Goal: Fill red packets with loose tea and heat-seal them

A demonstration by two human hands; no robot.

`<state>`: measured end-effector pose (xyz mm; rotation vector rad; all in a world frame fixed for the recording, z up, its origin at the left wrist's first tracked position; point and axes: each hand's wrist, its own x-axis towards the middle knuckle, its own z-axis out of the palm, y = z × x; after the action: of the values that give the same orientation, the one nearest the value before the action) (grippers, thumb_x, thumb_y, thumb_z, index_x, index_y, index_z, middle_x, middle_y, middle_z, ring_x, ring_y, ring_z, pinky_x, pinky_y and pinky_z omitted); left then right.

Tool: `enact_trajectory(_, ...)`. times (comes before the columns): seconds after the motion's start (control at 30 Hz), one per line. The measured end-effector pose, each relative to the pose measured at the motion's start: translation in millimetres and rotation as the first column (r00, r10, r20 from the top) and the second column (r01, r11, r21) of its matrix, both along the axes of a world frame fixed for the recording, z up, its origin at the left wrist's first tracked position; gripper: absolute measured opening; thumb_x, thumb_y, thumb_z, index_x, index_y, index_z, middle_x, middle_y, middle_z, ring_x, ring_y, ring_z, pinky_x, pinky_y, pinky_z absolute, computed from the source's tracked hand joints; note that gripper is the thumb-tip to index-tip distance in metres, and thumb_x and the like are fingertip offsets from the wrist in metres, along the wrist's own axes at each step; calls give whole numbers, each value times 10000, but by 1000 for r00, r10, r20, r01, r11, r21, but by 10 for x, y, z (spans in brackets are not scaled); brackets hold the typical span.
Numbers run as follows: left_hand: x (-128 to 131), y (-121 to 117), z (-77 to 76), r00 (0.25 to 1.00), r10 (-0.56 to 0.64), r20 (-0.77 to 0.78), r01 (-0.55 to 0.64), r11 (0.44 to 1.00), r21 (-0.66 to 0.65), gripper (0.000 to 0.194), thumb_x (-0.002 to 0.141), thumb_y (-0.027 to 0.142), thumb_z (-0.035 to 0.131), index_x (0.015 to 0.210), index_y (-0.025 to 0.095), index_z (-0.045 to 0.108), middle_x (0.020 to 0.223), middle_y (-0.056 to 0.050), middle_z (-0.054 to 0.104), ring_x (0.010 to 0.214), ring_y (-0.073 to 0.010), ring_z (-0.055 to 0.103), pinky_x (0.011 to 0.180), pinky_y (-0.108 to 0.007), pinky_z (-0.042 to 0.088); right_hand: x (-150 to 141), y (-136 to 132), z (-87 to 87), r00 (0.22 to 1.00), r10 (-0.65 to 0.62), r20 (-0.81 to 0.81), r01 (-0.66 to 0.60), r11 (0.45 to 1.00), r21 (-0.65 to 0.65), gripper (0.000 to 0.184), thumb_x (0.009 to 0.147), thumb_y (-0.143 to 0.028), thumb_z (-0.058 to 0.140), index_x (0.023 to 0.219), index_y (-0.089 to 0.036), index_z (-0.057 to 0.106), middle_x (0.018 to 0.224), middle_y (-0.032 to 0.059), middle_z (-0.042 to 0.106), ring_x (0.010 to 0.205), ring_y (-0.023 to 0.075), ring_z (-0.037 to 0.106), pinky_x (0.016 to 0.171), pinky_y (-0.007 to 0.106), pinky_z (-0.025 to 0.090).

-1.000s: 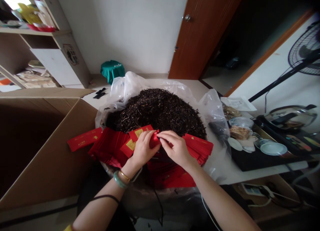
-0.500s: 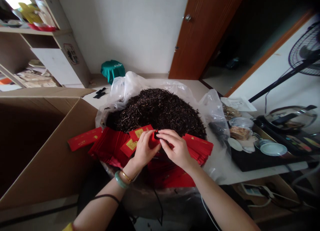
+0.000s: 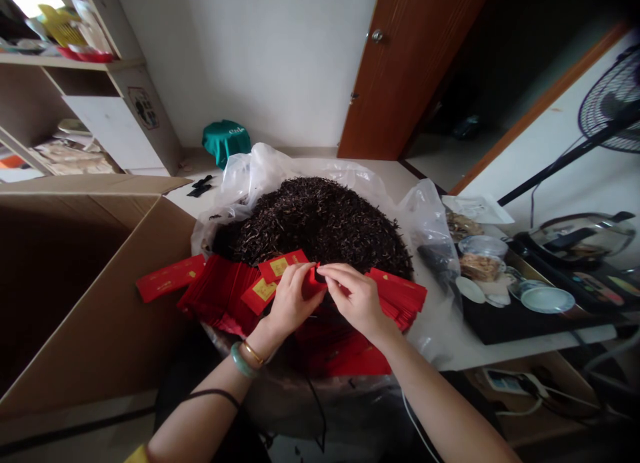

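Note:
My left hand (image 3: 293, 297) is closed round a small red packet (image 3: 312, 288) with its mouth facing up. The packet's opening looks dark inside. At the packet's right edge, my right hand (image 3: 356, 299) has thumb and fingertips pinched together. Whether those fingertips also hold a bit of leaf is too small to tell. Beyond both hands rises a large heap of dark dried tea leaves (image 3: 325, 213) in a clear plastic bag (image 3: 427, 213). Red packets (image 3: 220, 289) lie in a fanned stack left of my hands, and another red stack (image 3: 400, 295) sits on the right.
A big open cardboard box (image 3: 115, 303) stands at my left. To the right, a dark tray (image 3: 500, 326) carries a clear jar (image 3: 483, 257), a small bowl (image 3: 547, 299) and a glass-lidded pot (image 3: 580, 239). A green-covered stool (image 3: 226, 141) is by the wall.
Both hands have shifted very slightly to the right with the packet. My right fingertips have moved from over the dark opening to the packet's right edge.

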<state>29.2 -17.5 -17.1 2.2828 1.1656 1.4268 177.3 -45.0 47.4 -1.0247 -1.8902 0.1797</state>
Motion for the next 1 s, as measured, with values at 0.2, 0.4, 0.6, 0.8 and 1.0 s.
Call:
enact_trajectory(0.2,-4,4,0,1000,5,5,-5,1000,17,428,807,207,626,1207,204,475,1062,-93,637,997,-242,622,877,-417,544,-16,-11,14,999,13,-38,-12,999,31,263,906,-121,479,1020,-233,688,963,77,712,924,199,672,840,359,577)
enact_trajectory(0.4,-6,15,-29,1000,16,-5,-16,1000,17,442,790,198,620,1208,198,475,1074,-93,636,1010,-243,621,891,-421,538,12,32,-40,998,-68,-12,67,996,-58,267,893,-151,504,1094,-232,659,1069,89,694,1007,224,656,901,396,556)
enact_trajectory(0.6,-11,13,-5,1000,16,-7,-16,999,39,426,803,192,608,1208,200,475,1070,-89,634,1009,-234,620,885,-402,543,-6,28,-57,998,-48,-40,47,999,-23,244,907,-129,491,1020,-241,676,965,57,719,898,190,684,833,329,573)
enact_trajectory(0.8,-10,6,9,1000,-8,-7,8,999,46,400,816,201,611,1195,195,485,1054,-89,634,996,-234,619,875,-400,548,27,54,-83,998,-50,-24,49,998,-38,201,884,-112,531,938,-224,690,904,56,723,845,187,685,793,316,577)
enact_trajectory(1.0,-4,17,16,1000,-14,-21,15,999,41,397,812,234,644,1177,193,494,1039,-91,636,973,-238,621,864,-397,554,52,57,-59,996,-79,-34,79,997,0,187,890,-104,532,917,-213,681,877,58,723,820,178,679,773,310,576)
